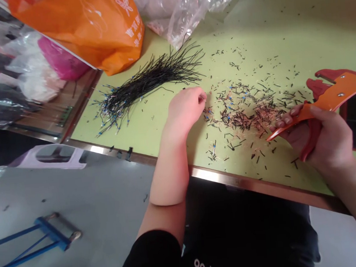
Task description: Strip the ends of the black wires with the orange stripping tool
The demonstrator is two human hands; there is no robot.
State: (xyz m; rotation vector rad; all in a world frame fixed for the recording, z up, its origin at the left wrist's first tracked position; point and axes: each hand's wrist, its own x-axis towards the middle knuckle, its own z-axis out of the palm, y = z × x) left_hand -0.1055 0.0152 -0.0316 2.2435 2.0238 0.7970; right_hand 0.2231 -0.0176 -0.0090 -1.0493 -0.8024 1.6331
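My right hand [329, 138] is wrapped round an orange and red wire stripper [331, 92], its jaws pointing up and away from me over the right part of the table. My left hand [186, 108] is closed in a loose fist just left of the scraps; what its fingers hold, if anything, is hidden. Between the hands lies a pile of short black wire offcuts and copper strands [253, 115], with a few blue bits among them. Beyond my left hand, to the left, rests a bundle of black wires [152, 80] with blue and silvery ends towards the left.
An orange plastic bag [96, 29] and crumpled clear bags [184, 13] stand behind the bundle. A metal-edged seam [76, 100] splits the table at left. A pale purple stool [53, 156] and a blue metal frame [50, 234] are on the floor side.
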